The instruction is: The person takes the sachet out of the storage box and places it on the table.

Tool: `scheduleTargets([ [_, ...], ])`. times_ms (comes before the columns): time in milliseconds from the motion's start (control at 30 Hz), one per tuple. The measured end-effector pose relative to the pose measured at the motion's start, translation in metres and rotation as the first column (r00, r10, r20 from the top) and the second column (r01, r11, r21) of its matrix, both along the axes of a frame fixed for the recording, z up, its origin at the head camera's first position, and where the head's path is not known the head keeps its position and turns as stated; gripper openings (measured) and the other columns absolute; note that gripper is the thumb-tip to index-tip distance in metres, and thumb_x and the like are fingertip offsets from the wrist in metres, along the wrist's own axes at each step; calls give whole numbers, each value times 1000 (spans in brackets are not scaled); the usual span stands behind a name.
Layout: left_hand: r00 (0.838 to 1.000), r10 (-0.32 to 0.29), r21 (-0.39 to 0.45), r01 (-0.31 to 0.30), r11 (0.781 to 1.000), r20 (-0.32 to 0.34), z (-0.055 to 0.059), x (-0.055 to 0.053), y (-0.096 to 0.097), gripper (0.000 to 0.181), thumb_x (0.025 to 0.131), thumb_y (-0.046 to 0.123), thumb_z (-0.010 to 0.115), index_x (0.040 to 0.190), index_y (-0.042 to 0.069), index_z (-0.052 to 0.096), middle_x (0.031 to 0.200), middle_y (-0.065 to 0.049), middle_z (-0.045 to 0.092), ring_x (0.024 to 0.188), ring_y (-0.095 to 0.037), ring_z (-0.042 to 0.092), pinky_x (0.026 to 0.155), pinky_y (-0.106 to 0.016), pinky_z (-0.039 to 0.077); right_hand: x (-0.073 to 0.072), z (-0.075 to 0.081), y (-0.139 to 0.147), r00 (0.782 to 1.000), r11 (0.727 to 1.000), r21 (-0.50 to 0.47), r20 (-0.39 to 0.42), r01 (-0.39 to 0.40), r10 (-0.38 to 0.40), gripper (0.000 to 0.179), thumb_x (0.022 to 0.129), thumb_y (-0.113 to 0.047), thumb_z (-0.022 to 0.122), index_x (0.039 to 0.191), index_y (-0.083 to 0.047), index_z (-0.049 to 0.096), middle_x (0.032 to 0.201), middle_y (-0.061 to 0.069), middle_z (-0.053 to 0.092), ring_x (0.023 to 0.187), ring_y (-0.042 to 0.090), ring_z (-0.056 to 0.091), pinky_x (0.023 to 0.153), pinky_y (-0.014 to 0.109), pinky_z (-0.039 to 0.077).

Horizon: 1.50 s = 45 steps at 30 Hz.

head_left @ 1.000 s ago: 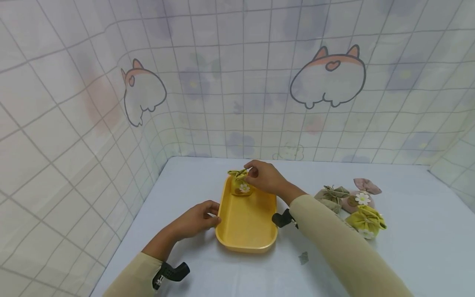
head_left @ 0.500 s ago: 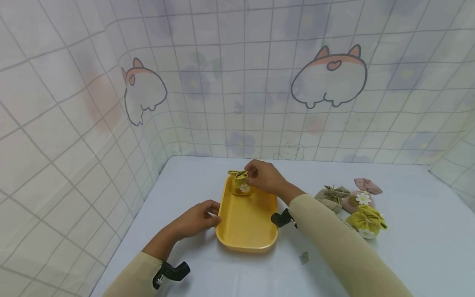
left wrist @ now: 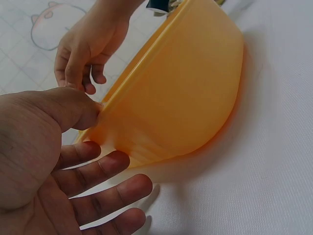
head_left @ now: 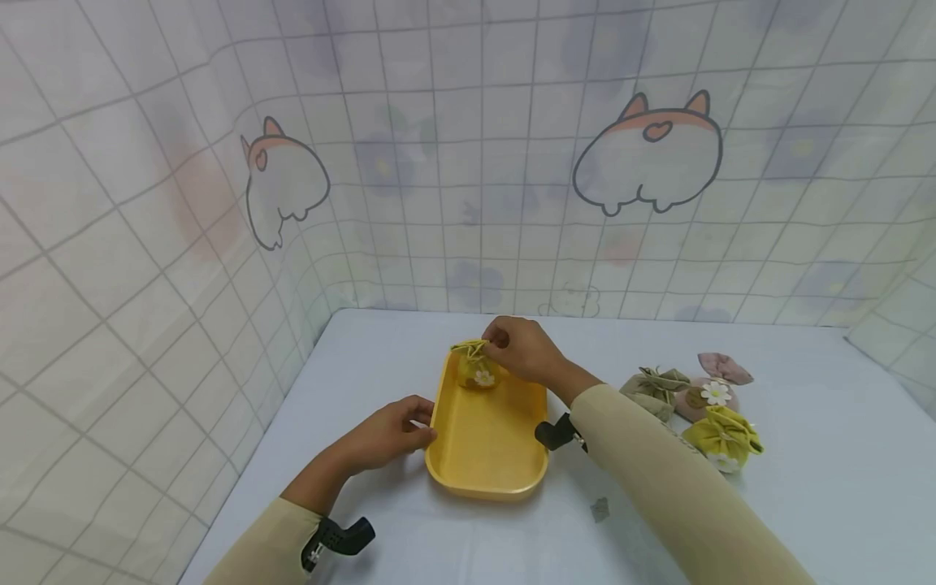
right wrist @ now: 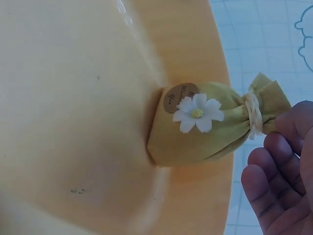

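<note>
A yellow-green cloth pouch (right wrist: 200, 122) with a white flower and a round tag leans against the far end wall of a yellow tray (head_left: 483, 455). My right hand (head_left: 525, 349) pinches the gathered top of the pouch, above its pale tie cord; in the right wrist view the fingertips (right wrist: 279, 144) overlap the ruffle's edge. At the tray's left side is my left hand (head_left: 391, 431). Its thumb touches the rim, and the other fingers (left wrist: 115, 164) spread loosely beside the outer wall, as the left wrist view shows.
Right of the tray, a grey-green pouch (head_left: 651, 390), a pink pouch (head_left: 709, 398) and another yellow-green pouch (head_left: 722, 439) sit grouped near the right forearm. A small grey patch (head_left: 600, 509) marks the white table (head_left: 512, 544). Grid-patterned curtains (head_left: 475, 162) rise behind and on both sides.
The pouch at the tray's far end has sunk slightly, its ruffled top now lower against the wall. My right hand has barely moved; the left hand stays in place.
</note>
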<state>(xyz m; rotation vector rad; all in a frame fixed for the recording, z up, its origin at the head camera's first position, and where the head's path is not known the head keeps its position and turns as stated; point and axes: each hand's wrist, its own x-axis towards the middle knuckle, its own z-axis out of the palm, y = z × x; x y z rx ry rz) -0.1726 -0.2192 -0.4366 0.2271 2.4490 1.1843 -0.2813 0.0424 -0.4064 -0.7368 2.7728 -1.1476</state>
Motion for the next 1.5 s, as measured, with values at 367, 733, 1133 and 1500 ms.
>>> scheduleTargets([
  [367,1000,-7,7,7,1000,-5,-2,1,1,40,99,30,68,135,15,60,122,2,65,108,-19,64,94,-47,53,9,8,12,1000,1000,-7,-19,-5,4,10,99,-25,67,103,-16,69,95,-3,66,88,17,62,80,36,54],
  [733,1000,-8,4,8,1000,-15,-4,0,-2,40,97,36,70,132,18,61,122,3,65,108,-19,64,92,-45,54,15,22,28,999,1000,-7,-51,15,-15,12,99,-28,67,104,-18,69,93,-4,67,88,17,62,80,38,53],
  [1133,1000,9,4,-8,1000,-26,0,-1,-3,38,98,30,70,132,17,62,121,3,66,110,-19,63,92,-44,54,23,40,50,998,998,-35,-40,54,-55,12,99,-27,68,105,-17,68,95,-2,67,91,21,63,72,35,56],
  [1500,999,-3,14,4,1000,-34,1,1,1,36,99,27,69,132,15,62,120,2,66,112,-20,63,93,-45,54,34,52,70,991,997,-46,-116,60,-65,9,99,-24,69,103,-16,69,94,-2,67,88,19,63,78,36,56],
])
